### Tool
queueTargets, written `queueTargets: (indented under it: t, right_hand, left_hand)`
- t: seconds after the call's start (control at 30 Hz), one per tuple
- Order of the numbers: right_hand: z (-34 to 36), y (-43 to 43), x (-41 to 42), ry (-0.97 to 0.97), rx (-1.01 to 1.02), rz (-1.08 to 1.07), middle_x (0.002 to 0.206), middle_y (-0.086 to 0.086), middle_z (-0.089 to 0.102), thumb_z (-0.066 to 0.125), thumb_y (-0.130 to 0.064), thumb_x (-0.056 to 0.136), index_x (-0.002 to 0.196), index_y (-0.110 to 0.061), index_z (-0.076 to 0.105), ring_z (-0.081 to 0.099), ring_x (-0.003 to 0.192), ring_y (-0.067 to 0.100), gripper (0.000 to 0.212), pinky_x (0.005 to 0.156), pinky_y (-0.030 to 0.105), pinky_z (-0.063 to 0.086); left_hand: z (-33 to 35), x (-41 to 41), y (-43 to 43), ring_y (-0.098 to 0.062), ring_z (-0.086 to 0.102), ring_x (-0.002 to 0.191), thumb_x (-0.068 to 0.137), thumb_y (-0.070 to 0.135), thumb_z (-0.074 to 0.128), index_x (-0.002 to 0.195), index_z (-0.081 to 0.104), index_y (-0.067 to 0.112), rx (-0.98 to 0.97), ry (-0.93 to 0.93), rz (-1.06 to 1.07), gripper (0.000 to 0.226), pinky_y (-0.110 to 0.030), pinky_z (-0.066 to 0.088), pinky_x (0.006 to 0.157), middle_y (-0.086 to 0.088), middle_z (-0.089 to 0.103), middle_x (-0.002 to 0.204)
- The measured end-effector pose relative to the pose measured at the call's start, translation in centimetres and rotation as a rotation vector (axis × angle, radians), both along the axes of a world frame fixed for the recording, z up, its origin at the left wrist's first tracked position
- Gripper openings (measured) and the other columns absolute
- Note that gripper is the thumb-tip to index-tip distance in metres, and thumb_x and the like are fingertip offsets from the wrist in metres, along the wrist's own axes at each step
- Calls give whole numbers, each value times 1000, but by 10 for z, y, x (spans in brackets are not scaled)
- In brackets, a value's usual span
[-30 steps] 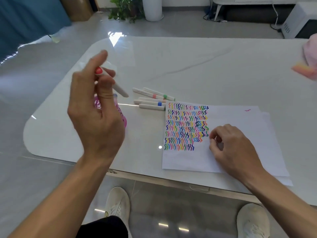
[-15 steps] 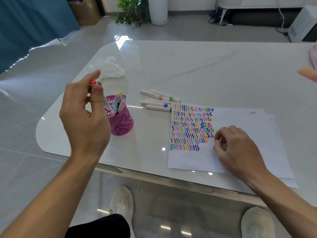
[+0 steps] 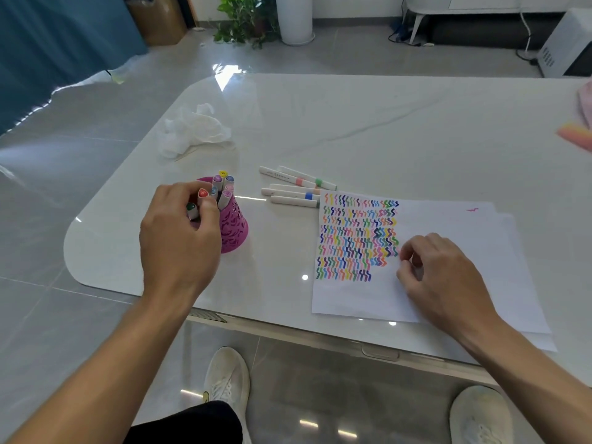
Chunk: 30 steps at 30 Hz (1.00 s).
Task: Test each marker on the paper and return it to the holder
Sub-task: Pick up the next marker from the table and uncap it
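A pink cut-out holder (image 3: 235,230) stands on the white table (image 3: 352,123) with several capped markers (image 3: 224,187) upright in it. My left hand (image 3: 179,241) is at the holder's rim, its fingers pinching a red-capped marker (image 3: 203,193) that stands down inside the holder. A green-capped marker (image 3: 191,209) shows beside my fingers. Several white markers (image 3: 296,190) lie on the table past the holder. The paper (image 3: 448,219) carries rows of coloured squiggles (image 3: 357,238). My right hand (image 3: 445,283) rests on the paper with loosely curled fingers, holding nothing.
A crumpled white tissue (image 3: 192,129) lies behind the holder. A pink object (image 3: 576,136) sits at the table's far right edge. The table's near edge runs just below the paper, with my shoes on the floor beneath.
My left hand has come down from mid-air with the red-capped marker and set it into the holder. My right hand has stayed on the paper.
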State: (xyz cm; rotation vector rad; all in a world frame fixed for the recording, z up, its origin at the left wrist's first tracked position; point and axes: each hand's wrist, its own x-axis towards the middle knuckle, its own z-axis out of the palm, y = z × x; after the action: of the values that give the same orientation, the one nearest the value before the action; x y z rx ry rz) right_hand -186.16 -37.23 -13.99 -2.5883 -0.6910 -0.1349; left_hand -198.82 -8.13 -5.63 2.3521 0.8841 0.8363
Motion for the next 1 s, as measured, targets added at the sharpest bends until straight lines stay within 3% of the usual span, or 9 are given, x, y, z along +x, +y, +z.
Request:
queueTargets:
  t: [0.2, 0.33, 0.57, 0.7, 1.0]
  right_hand:
    - [0, 1, 0, 0, 1, -5, 77, -6, 48, 68, -11, 83, 85, -20, 59, 46, 75, 20, 12, 61, 36, 45]
    - [-1, 1, 1, -3, -5, 2, 77, -7, 47, 68, -12, 83, 85, -20, 59, 46, 74, 19, 13, 61, 33, 41]
    - [0, 2, 1, 1, 3, 0, 77, -6, 48, 67, -11, 83, 85, -20, 58, 47, 74, 20, 13, 61, 35, 43]
    - [0, 2, 1, 5, 9, -5, 77, -6, 48, 67, -12, 84, 84, -22, 57, 48, 75, 20, 14, 61, 37, 46]
    - [0, -1, 0, 4, 6, 10, 78, -6, 48, 67, -12, 85, 86, -20, 59, 47, 76, 19, 12, 62, 37, 47]
  left_hand:
    - [-3, -1, 2, -12, 55, 97, 100, 35, 53, 118, 62, 19, -14, 26, -1, 25, -10, 36, 68, 0, 63, 114]
    - [-6, 0, 3, -13, 55, 94, 101, 34, 52, 117, 60, 18, -30, 42, 25, 24, -25, 39, 76, -1, 65, 114]
    - [-6, 1, 2, -16, 56, 102, 101, 35, 52, 125, 57, 18, -14, 37, 4, 30, -19, 40, 76, -2, 62, 120]
    - [-2, 0, -4, -20, 54, 110, 98, 30, 57, 130, 51, 14, 99, -35, -49, 35, -34, 46, 89, -5, 56, 123]
    - [-11, 7, -35, -18, 55, 99, 93, 8, 63, 118, 61, 8, 253, -72, -307, 25, -28, 45, 86, -6, 61, 108]
